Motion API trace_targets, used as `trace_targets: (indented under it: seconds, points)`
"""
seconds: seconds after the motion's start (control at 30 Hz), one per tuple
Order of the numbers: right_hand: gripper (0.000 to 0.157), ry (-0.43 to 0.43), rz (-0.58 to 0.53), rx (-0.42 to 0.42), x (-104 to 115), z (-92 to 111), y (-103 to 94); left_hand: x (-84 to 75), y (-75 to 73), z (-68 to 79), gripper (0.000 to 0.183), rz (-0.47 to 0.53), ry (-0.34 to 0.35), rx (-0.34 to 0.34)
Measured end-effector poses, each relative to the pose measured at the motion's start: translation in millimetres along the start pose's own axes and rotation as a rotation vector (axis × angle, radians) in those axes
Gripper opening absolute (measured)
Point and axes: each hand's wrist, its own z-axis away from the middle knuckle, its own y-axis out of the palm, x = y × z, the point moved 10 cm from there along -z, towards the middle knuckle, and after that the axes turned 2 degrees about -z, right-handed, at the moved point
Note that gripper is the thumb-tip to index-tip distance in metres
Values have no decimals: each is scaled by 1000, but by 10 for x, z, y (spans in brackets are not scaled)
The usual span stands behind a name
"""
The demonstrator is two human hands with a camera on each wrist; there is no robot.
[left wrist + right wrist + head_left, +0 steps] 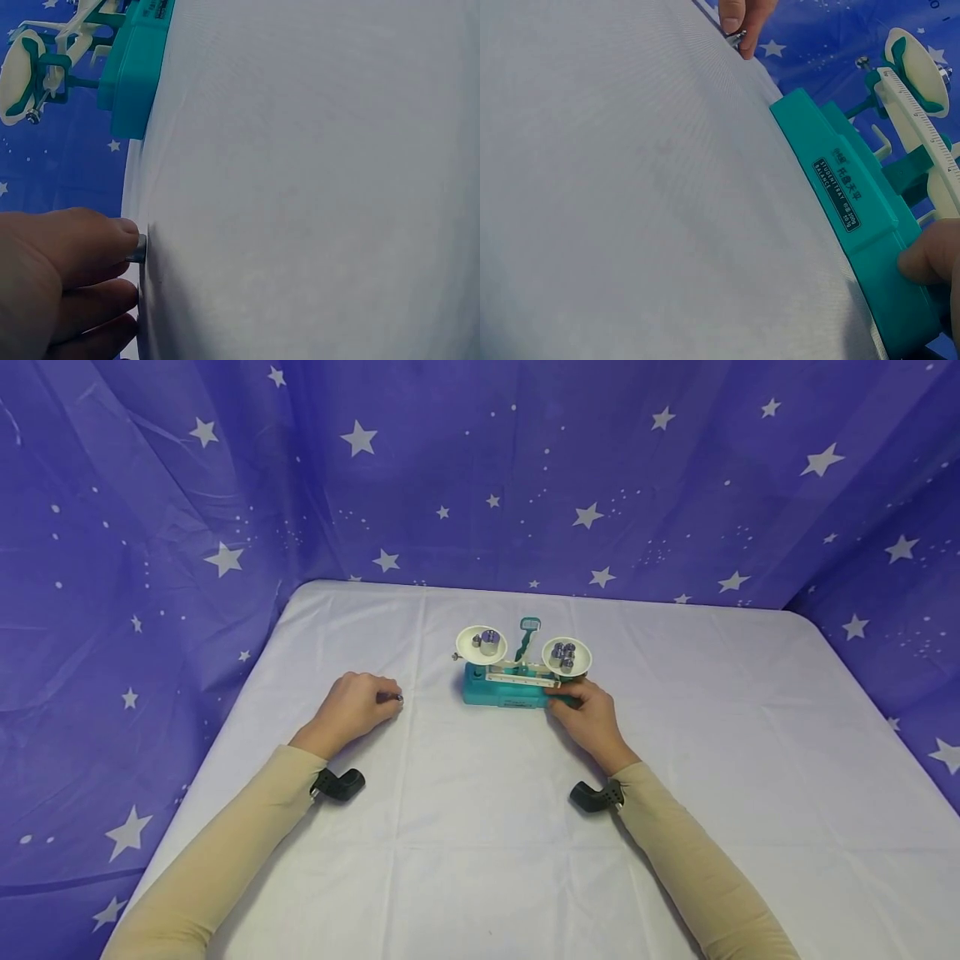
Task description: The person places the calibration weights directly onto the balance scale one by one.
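A green tray balance (487,693) stands on the white-covered table. Its left pan (466,651) bears a large metal weight (490,645) and a smaller one; several metal weights (558,653) sit together in the right pan (582,667). My right hand (592,718) grips the right end of the base, its thumb (930,255) against the front face in the right wrist view. Left of the balance, my left hand (352,706) pinches a small metal weight (138,249) at the tabletop. Whether that weight touches the cloth I cannot tell.
A white cloth (465,827) covers the table. Behind and at both sides hangs a blue curtain (450,468) with white stars. Black wrist-worn devices (341,785) sit at both sleeve cuffs.
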Motion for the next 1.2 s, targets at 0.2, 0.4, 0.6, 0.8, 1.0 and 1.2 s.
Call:
trace_targets:
  seconds: [0.2,0.4,0.6,0.8,1.0,1.2]
  points:
    - [20,-9,9,-9,0,-2,-5,-17,4,-10,11,2,16,-2]
    - [20,-10,23,-20,-25,-5,-3,-1,0,-3,16,35,-4,-9]
    - [20,0,16,-7,-40,-3,0,5,3,7,18,66,-19,-4]
    - [20,6,17,0,-31,-3,5,-18,36,-1,17,81,-11,15]
    - [20,-4,18,-14,-35,-5,1,-50,87,-22,17,84,-14,40]
    - [20,-14,16,-13,-30,-5,3,-70,98,-28,16,90,-10,31]
